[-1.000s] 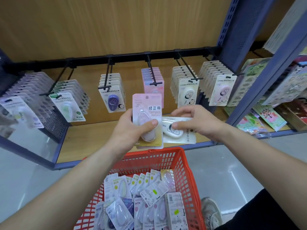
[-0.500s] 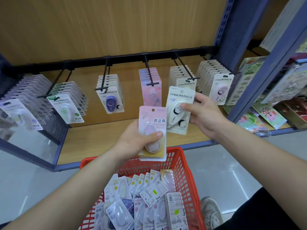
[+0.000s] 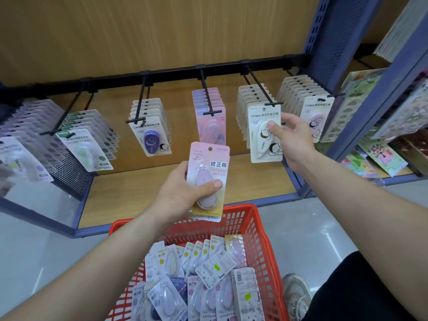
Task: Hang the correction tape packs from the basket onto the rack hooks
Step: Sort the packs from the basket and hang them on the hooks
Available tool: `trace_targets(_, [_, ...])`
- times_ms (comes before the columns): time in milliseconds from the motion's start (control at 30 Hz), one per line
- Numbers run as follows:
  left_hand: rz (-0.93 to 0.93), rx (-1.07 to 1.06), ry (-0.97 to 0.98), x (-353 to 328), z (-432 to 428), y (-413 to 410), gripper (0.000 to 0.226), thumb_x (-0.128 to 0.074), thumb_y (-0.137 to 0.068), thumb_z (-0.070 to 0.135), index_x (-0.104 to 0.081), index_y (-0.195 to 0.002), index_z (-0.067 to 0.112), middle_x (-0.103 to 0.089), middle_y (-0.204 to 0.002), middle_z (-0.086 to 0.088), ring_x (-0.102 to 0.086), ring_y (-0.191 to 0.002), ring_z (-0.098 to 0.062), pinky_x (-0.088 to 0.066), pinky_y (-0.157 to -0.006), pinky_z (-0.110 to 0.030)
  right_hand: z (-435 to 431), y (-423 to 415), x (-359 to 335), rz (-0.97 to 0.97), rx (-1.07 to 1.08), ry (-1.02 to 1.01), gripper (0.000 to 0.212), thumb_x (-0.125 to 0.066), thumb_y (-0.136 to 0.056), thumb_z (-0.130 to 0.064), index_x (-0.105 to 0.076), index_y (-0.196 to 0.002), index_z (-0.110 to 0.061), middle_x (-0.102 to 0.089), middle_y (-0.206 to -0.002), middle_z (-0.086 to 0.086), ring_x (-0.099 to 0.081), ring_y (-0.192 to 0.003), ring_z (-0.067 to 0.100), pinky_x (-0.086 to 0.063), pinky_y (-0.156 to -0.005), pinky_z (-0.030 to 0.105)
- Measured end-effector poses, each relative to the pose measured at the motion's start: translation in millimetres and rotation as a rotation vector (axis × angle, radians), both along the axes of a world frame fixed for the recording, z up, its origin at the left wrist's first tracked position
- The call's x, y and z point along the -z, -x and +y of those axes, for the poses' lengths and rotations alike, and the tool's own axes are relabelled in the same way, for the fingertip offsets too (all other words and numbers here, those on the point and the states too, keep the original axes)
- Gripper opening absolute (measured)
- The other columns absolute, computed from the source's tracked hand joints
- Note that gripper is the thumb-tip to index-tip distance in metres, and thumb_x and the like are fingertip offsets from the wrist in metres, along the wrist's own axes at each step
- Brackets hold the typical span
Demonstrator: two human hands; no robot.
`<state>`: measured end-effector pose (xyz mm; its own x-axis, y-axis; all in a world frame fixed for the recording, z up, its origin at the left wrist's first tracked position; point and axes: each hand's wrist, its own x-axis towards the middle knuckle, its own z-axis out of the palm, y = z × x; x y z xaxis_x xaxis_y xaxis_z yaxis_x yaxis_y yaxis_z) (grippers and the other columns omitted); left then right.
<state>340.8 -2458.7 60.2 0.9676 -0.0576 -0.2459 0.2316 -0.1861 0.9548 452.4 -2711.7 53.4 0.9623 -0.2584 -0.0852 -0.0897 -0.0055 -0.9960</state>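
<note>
Right hand (image 3: 292, 140): fingers pinch cream pack (image 3: 260, 144), top just below hook tip (image 3: 273, 103), at 1 o'clock from pink pack (image 3: 206, 163). Left hand (image 3: 181, 194): fingers clamped on pink pack. Basket (image 3: 262, 239), 6 o'clock: loose packs (image 3: 208, 274).

Basket (image 3: 264, 246) cut off at bottom edge, leftmost hanging packs (image 3: 18, 158) blurred (print unreadable), shoe (image 3: 296, 295) partly hidden

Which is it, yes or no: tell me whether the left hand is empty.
No, the left hand grips a pink pack above the red basket.
</note>
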Motion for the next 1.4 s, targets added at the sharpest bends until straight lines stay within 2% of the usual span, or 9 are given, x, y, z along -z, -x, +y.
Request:
trace_targets(333, [-0.011,-0.045,-0.001,3,7,-6,0.059,-0.089,-0.072,0.025,-0.063,-0.125,0.019,-0.078,-0.109,0.007,-0.075,-0.096,-0.012,-0.059,-0.081,-0.028,0,-3,4,0.012,0.033,0.047,0.025,-0.062,-0.102,-0.024,-0.063,-0.127,-0.021,-0.076,-0.108,-0.002,-0.074,-0.099,0.015,-0.058,-0.094,0.051])
trace_targets(500, [-0.027,-0.050,0.008,4,8,-6,0.069,-0.088,-0.063,0.034,-0.064,-0.126,0.017,-0.078,-0.110,0.005,-0.075,-0.098,-0.015,-0.058,-0.082,-0.029,2,-5,6,-0.015,0.059,0.078,0.026,-0.058,-0.104,-0.024,-0.062,-0.130,-0.022,-0.073,-0.100,-0.010,-0.069,-0.086,0.000,-0.058,-0.080,0.030])
trace_targets(767, [-0.028,-0.079,0.015,4,5,-6,0.061,-0.089,-0.072,0.027,-0.063,-0.126,0.018,-0.078,-0.110,0.005,-0.075,-0.098,-0.013,-0.058,-0.079,-0.026,10,-13,17,0.033,0.085,0.263,0.035,-0.060,-0.100,-0.039,-0.059,-0.134,-0.028,-0.069,-0.102,-0.007,-0.066,-0.097,0.013,-0.053,-0.086,0.034])
trace_targets(900, [-0.051,-0.131,0.007,0,9,-7,0.062,-0.090,-0.072,0.028,-0.061,-0.126,0.020,-0.077,-0.111,0.004,-0.075,-0.100,-0.016,-0.059,-0.087,-0.034,13,-8,20,0.203,0.135,0.457,0.044,-0.068,-0.084,-0.051,-0.060,-0.112,-0.018,-0.060,-0.106,0.000,-0.058,-0.088,0.023,-0.043,-0.062,0.032])
trace_targets(967, [-0.063,-0.139,0.004,-2,13,-7,0.067,-0.091,-0.068,0.032,-0.061,-0.126,0.020,-0.077,-0.112,0.004,-0.074,-0.100,-0.016,-0.059,-0.091,-0.039,24,12,9,0.207,-0.018,0.423,0.033,-0.069,-0.089,-0.044,-0.063,-0.108,-0.017,-0.064,-0.107,-0.002,-0.060,-0.089,0.021,-0.045,-0.065,0.031])
trace_targets(1067, [-0.076,-0.135,-0.016,-6,15,-6,0.085,-0.099,-0.053,0.039,-0.060,-0.126,0.019,-0.076,-0.112,0.004,-0.074,-0.102,-0.016,-0.059,-0.095,-0.043,54,57,-23,0.224,-0.501,0.169,0.025,-0.058,-0.102,-0.042,-0.068,-0.110,-0.020,-0.074,-0.109,0.003,-0.073,-0.096,0.021,-0.058,-0.085,0.039])
trace_targets(1133, [-0.088,-0.127,-0.023,-9,16,-4,0.086,-0.098,-0.051,0.039,-0.060,-0.126,0.019,-0.077,-0.113,0.004,-0.073,-0.103,-0.015,-0.058,-0.095,-0.042,73,77,-35,0.240,-0.696,0.089,0.027,-0.056,-0.103,-0.040,-0.068,-0.108,-0.016,-0.076,-0.103,0.003,-0.075,-0.090,0.020,-0.060,-0.081,0.038])
trace_targets(1300, [-0.128,-0.132,0.034,-24,23,10,0.060,-0.092,-0.071,0.014,-0.061,-0.123,0.017,-0.077,-0.107,0.004,-0.074,-0.096,-0.010,-0.058,-0.080,-0.027,97,85,-46,0.192,-0.698,0.081,0.008,-0.067,-0.098,-0.018,-0.063,-0.101,-0.012,-0.075,-0.099,0.013,-0.073,-0.084,0.022,-0.061,-0.074,0.038])
trace_targets(1400, [-0.164,-0.143,0.053,-38,35,23,0.046,-0.085,-0.081,0.010,-0.061,-0.118,0.021,-0.078,-0.107,0.006,-0.073,-0.100,-0.013,-0.060,-0.085,-0.032,109,88,-56,0.151,-0.626,-0.008,0.002,-0.061,-0.100,-0.011,-0.060,-0.100,-0.012,-0.071,-0.089,0.012,-0.070,-0.070,0.019,-0.057,-0.066,0.037])
